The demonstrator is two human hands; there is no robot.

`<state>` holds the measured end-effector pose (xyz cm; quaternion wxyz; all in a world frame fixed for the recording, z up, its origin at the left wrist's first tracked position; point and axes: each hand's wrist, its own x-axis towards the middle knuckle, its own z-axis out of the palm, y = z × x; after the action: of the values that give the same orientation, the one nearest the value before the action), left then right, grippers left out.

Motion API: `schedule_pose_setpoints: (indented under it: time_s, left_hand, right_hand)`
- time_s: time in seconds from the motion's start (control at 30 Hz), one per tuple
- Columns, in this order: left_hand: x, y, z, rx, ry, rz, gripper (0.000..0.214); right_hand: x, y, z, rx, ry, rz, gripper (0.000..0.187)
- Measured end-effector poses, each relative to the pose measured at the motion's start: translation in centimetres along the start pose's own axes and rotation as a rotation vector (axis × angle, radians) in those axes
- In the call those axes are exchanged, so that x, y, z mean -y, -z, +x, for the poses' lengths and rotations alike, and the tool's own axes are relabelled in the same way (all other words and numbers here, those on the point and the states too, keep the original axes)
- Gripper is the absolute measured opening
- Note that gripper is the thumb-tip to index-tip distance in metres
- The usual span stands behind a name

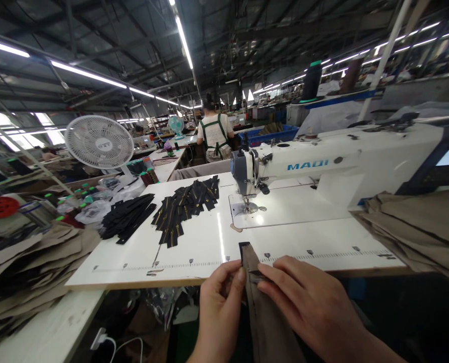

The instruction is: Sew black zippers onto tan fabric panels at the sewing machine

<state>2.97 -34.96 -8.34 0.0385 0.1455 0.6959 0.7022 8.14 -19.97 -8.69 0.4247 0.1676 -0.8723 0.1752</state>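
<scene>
A brown-grey fabric piece [269, 322] with a dark strip along its left edge reaches over the table's front edge. My left hand [221, 305] pinches that left edge between thumb and fingers. On the other side, my right hand [311, 300] is closed on a small dark pointed tool [257, 275], whose tip lies over the fabric; its exact kind I cannot make out. Beyond the hands, the needle and presser foot of a white sewing machine [307, 161] stand apart from the fabric. Black zipper strips [171, 217] with brass-coloured teeth lie spread to the left.
A stack of dark strips [128, 217] lies beside the zippers. Brown fabric pieces are piled at left [31, 272] and right [424, 227]. A white fan [100, 142] and thread cones stand behind. Another person [215, 132] sits farther off, back turned. A ruler scale marks the table's front [114, 275].
</scene>
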Motion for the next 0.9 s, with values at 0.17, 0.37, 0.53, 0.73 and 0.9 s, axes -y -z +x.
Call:
schedule_pose_setpoints:
  time_s: [0.17, 0.37, 0.53, 0.73, 0.9]
  left_hand:
    - [0.31, 0.28, 0.26, 0.010, 0.027, -0.024, 0.025]
    - [0.13, 0.28, 0.11, 0.002, 0.041, -0.025, 0.025]
    - [-0.10, 0.18, 0.05, -0.007, -0.010, -0.010, 0.021]
    - [-0.29, 0.16, 0.17, -0.013, -0.015, -0.005, 0.020]
    - [-0.22, 0.17, 0.21, -0.016, -0.021, 0.017, 0.022]
  right_hand:
    - [-0.21, 0.38, -0.10, 0.070, -0.166, 0.445, 0.012]
    - [-0.51, 0.14, -0.58, 0.054, -0.030, 0.062, 0.020]
    - [-0.20, -0.04, -0.47, 0.051, 0.006, -0.038, 0.026]
    - [-0.28, 0.15, -0.15, 0.052, 0.043, -0.081, 0.026]
    - [-0.33, 0.28, -0.14, 0.062, 0.055, -0.091, 0.026]
